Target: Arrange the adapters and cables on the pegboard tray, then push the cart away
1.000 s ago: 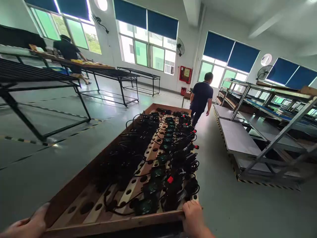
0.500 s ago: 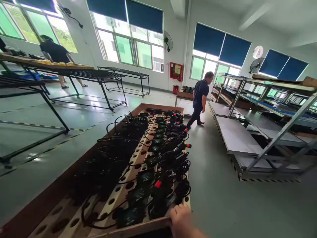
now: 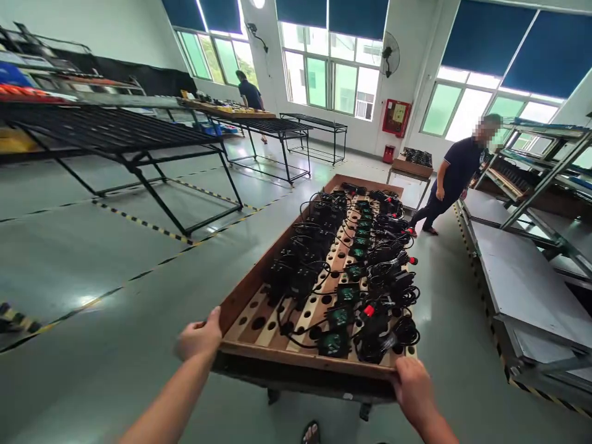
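Both our left hand and right hand clamp the wooden tray at its near corners, so any tilt could slide the loose black adapters off.

Between the left hand and right hand, the gripped wooden tray is reddish brown with pale slats pierced by dark round holes. Just beyond the grip lie black adapters with green labels and red-tipped plugs. Farther out, the grey-green floor carries yellow-and-black striped tape.
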Demonstrator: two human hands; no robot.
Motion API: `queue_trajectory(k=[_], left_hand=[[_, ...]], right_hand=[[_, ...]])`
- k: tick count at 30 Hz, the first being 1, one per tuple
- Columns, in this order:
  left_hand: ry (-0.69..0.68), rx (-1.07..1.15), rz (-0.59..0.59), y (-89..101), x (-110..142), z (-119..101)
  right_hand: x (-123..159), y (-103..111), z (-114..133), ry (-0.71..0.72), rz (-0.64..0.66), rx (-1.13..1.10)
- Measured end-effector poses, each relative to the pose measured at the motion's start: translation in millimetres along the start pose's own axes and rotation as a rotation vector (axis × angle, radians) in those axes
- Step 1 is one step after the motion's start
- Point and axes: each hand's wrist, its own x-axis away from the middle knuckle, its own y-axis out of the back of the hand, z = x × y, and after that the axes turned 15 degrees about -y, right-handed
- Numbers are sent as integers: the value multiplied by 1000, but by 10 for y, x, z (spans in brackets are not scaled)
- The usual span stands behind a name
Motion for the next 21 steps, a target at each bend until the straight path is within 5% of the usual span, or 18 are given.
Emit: queue_trajectory(k=[4,8,17,21], left_hand=[[-60,127,23,-9,-443,529],[-149,192,32,-168,-704,692],[-317,193,169,-794,-1053,250],[-365,142,142,-1002,-1180,-35]], right_hand=[[183,-227,535,-129,65,102],[-5,-331,725,-208,74,227],[-1261,-327,448,-279,60,365],[-1766,-366,318,-277,59,355]])
